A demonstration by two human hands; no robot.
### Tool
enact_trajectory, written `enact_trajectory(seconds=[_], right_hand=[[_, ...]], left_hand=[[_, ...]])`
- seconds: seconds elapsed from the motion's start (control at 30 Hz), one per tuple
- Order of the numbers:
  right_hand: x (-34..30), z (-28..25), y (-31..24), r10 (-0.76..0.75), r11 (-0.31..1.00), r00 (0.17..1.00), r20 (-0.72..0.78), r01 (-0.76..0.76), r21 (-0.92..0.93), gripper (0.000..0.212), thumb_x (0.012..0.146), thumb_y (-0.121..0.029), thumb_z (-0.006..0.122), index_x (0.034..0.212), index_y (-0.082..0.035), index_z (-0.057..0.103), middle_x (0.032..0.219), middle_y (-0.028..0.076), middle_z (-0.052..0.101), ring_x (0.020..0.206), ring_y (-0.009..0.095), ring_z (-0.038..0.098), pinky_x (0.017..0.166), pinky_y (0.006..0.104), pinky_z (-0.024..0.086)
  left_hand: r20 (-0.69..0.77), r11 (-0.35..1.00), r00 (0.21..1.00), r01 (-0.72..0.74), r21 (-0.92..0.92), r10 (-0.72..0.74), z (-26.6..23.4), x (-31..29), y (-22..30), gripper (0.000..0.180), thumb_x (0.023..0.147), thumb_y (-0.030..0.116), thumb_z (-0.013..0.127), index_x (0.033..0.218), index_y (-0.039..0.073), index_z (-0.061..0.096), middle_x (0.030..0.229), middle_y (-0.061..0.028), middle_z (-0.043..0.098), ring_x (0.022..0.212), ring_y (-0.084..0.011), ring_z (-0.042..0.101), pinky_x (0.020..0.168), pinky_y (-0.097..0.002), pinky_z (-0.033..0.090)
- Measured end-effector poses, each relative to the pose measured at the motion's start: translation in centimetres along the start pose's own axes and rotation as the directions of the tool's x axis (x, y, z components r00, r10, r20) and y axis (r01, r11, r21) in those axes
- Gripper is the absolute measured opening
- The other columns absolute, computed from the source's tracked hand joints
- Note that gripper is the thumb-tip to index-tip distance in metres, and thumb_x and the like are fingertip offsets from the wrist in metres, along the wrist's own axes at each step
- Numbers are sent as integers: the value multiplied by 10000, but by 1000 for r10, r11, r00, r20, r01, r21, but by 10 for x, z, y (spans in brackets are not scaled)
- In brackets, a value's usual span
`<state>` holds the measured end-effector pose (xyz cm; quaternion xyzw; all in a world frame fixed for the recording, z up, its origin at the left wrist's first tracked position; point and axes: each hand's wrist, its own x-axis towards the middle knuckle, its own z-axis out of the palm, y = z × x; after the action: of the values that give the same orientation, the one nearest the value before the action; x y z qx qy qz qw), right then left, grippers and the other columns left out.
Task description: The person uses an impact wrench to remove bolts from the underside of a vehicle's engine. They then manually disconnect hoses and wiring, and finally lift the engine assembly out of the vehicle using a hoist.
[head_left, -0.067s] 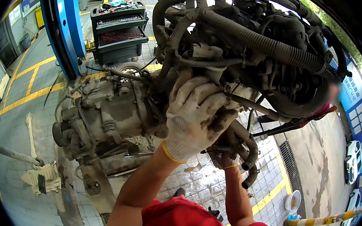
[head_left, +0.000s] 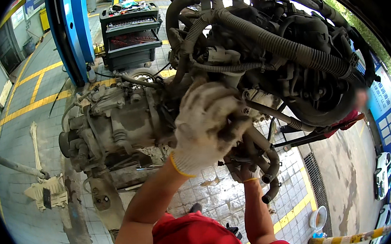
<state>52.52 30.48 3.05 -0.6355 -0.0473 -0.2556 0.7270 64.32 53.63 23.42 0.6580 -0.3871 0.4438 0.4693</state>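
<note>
My left hand [head_left: 207, 120], in a soiled white work glove with a yellow cuff edge, is at the lower left side of a dark, dirty engine [head_left: 287, 41]. Its fingers are curled and blurred, and whatever they hold is hidden. Beside it a grey gearbox [head_left: 128, 119] extends to the left. My right hand [head_left: 249, 172], also gloved, is lower down behind rubber hoses [head_left: 269, 162]; its fingers are hidden. Across the engine's top runs a thick corrugated conduit [head_left: 282, 43], and a thinner one [head_left: 242, 67] passes just above my left hand.
A dark tool cart [head_left: 132, 38] with tools on top stands behind, near a blue lift post [head_left: 70, 40]. A metal bar [head_left: 16, 164] is at the left, a white bucket [head_left: 317, 218] at the lower right. Another person's red sleeve [head_left: 343, 125] shows beyond the engine.
My left hand has shifted slightly left and down, and its fingers are now smeared by motion. My right hand has hardly moved.
</note>
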Motion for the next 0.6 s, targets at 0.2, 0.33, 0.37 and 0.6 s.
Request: enact_trajectory(seconds=[0.2,0.33,0.37,0.6], right_hand=[[-11,-14,5,26,994,999,-36,-30,-108,447,1055,-383,575,1377,-72,579,1288,85,642,1125,207,628,979,375,528],[-13,-16,13,33,986,998,-50,-41,-164,442,1068,-403,557,1372,-83,587,1279,74,644,1112,201,630,970,376,526],[-13,-17,16,36,983,998,-55,-46,-177,441,1071,-408,552,1370,-86,589,1277,72,645,1108,200,630,968,377,526],[-15,-48,69,128,975,987,94,-142,173,631,1029,-414,668,1548,-124,455,1553,86,495,1417,224,492,1189,423,424]], left_hand=[[-45,980,997,-45,192,55,-25,33,-29,466,866,326,842,1273,183,664,1311,-83,613,1145,-261,663,917,-427,595],[184,929,962,-250,273,204,-39,65,-44,449,875,323,830,1268,179,667,1260,-77,645,1086,-268,691,889,-399,605],[242,908,941,-302,290,236,-38,70,-47,440,878,318,827,1263,175,670,1246,-76,655,1066,-273,701,881,-390,608],[248,915,941,-297,272,232,-50,88,-46,340,894,161,789,1223,153,701,1174,-34,720,876,-221,736,801,-327,608]])
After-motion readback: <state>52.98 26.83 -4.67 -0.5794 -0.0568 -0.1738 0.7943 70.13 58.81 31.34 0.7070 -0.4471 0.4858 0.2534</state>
